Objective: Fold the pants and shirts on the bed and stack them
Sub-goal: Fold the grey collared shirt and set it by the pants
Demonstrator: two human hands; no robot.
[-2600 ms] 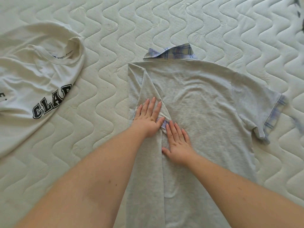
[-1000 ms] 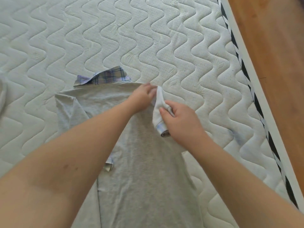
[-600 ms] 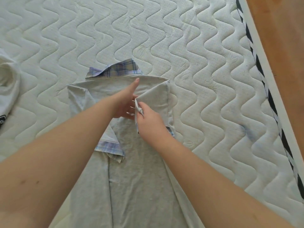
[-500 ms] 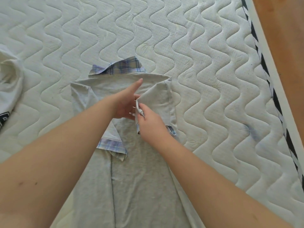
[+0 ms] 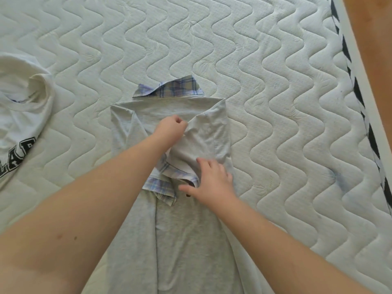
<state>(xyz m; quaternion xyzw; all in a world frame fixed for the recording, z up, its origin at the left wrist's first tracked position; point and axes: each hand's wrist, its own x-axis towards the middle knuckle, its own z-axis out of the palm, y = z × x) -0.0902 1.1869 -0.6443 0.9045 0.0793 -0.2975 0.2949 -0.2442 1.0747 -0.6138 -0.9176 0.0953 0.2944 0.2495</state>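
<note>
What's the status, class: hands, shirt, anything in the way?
Left hand curled at the fold's edge, right hand flat on the sleeve. Grey shirt has both sides folded in. White shirt lies apart; nothing obstructing.

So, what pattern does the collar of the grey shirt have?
The collar is plaid, in blue, lilac and beige on white; the head view shows it.

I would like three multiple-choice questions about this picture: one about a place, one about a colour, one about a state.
1. Where is the white shirt with black letters?
A. left edge of the mattress view
B. on the grey shirt
C. on the floor

2. What colour is the plaid collar of the grey shirt?
A. red
B. blue and white
C. green

3. How are the sleeves?
A. spread out
B. both folded inward
C. one folded

Answers: 1 A, it lies far left. 2 B, blue-white checks. 3 B, both cuffs meet at the middle under the left hand and right hand.
</note>
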